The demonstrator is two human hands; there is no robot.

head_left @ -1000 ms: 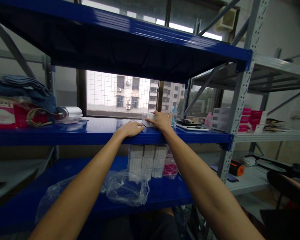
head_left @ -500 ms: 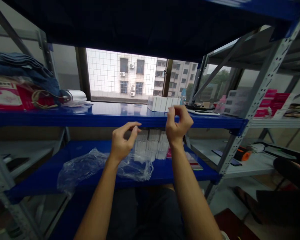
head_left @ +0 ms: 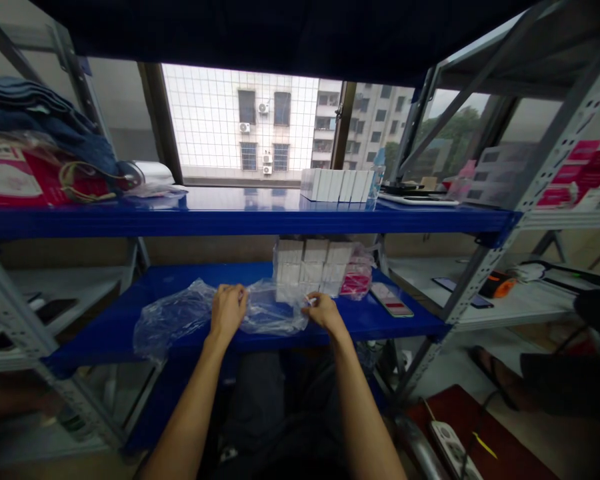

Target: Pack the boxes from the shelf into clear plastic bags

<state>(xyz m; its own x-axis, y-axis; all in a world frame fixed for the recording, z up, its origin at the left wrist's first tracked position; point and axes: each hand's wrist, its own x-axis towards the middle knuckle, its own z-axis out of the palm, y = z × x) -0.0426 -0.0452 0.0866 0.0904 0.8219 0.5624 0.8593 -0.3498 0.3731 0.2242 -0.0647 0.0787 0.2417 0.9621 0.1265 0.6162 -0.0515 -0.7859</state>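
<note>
A crumpled clear plastic bag (head_left: 177, 317) lies along the front of the lower blue shelf. My left hand (head_left: 227, 308) is closed on the middle of it, its fingertips partly hidden. At the bag's right end, my right hand (head_left: 324, 311) pinches the film between thumb and fingers. Just behind the hands stands a block of stacked white boxes (head_left: 300, 270) in clear wrapping. A pink pack (head_left: 356, 280), also under film, sits against the right side of this block.
A phone (head_left: 391, 300) lies to the right on the lower shelf. On the upper blue shelf (head_left: 240, 223) stands a row of white boxes (head_left: 337, 185). Jeans (head_left: 40, 120) are piled on the upper left. Another person's leg (head_left: 565, 387) shows at the right, near a power strip (head_left: 453, 447).
Both hands have come down from in front of the upper shelf onto the plastic bag and gripped it. The view has tilted downward slightly.
</note>
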